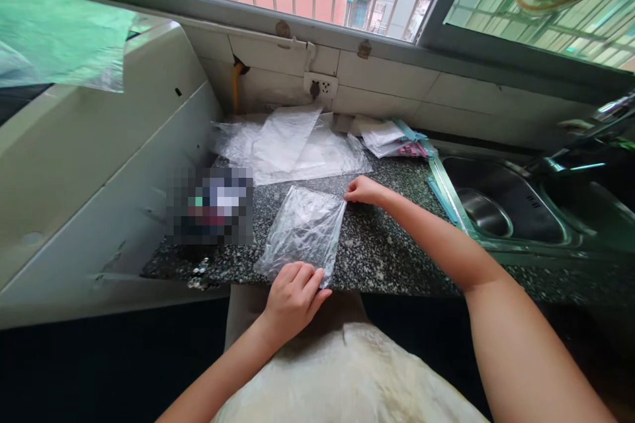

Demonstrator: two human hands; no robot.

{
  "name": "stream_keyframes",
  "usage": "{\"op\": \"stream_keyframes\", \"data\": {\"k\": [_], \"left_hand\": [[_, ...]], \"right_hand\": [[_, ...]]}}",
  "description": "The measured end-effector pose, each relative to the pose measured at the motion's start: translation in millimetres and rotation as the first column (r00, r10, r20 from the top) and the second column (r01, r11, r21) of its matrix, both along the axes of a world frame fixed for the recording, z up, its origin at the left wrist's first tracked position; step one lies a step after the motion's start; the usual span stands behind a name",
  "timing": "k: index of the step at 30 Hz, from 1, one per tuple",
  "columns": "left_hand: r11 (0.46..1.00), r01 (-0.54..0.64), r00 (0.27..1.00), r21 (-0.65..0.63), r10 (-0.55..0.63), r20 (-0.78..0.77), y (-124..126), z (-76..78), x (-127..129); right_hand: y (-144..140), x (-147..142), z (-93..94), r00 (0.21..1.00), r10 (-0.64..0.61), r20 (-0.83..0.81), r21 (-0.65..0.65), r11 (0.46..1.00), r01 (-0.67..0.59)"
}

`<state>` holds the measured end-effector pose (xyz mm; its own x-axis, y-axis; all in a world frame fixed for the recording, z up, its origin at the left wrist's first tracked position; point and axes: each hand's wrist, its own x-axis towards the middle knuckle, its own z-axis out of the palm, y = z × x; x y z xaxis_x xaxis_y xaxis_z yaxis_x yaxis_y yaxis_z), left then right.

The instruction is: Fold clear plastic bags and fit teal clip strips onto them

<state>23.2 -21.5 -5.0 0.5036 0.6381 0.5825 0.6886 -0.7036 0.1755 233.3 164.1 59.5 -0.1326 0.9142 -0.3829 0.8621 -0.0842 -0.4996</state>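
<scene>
A clear plastic bag [307, 228] lies flat and wrinkled on the speckled dark surface [391, 254], its near end at the front edge, left of the surface's middle. The right hand [364, 190] pinches the bag's far right corner between thumb and fingertips. The left hand [296, 297] rests at the front edge, fingers close together over the bag's near right corner, thumb pointing right; whether it grips or only presses the plastic, I cannot tell.

Behind the bag, a loose pile of clear plastic sheets [292, 149] spreads along the back edge. To its right, also by the back edge, sit white packets [384, 135] with blue and pink strips. A metal sink [536, 218] is set into the right part of the surface. Near the left edge, a blurred patch hides what lies there; a pale casing [133, 152] stands beside that edge.
</scene>
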Motion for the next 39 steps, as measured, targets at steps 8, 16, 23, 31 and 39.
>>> {"op": "stream_keyframes", "data": {"k": [8,16,23,31,39], "left_hand": [[1.000,0.003,0.998,-0.005,-0.003,0.071,18.5,24.8,-16.6],[0.989,-0.047,0.984,-0.143,0.021,-0.175,88.5,37.7,-40.0],[0.962,-0.047,0.979,-0.269,-0.008,-0.201,120.7,38.1,-35.0],[0.767,0.181,0.980,-0.615,-0.195,0.044,188.5,68.9,2.8],[0.317,0.213,0.938,-0.924,-0.331,0.102,225.2,81.6,20.5]], "right_hand": [[2.2,10.8,2.0,1.000,-0.027,0.008,0.009,1.000,0.027],[-0.1,-2.6,6.2,1.000,-0.015,0.016,-0.056,0.998,0.015],[-4.5,-8.4,5.5,0.997,0.022,-0.073,-0.039,0.999,-0.025],[-15.1,-5.0,18.7,0.967,0.092,-0.237,0.068,0.995,-0.078],[-18.6,7.2,24.1,0.893,0.093,-0.441,0.076,0.995,-0.066]]}}
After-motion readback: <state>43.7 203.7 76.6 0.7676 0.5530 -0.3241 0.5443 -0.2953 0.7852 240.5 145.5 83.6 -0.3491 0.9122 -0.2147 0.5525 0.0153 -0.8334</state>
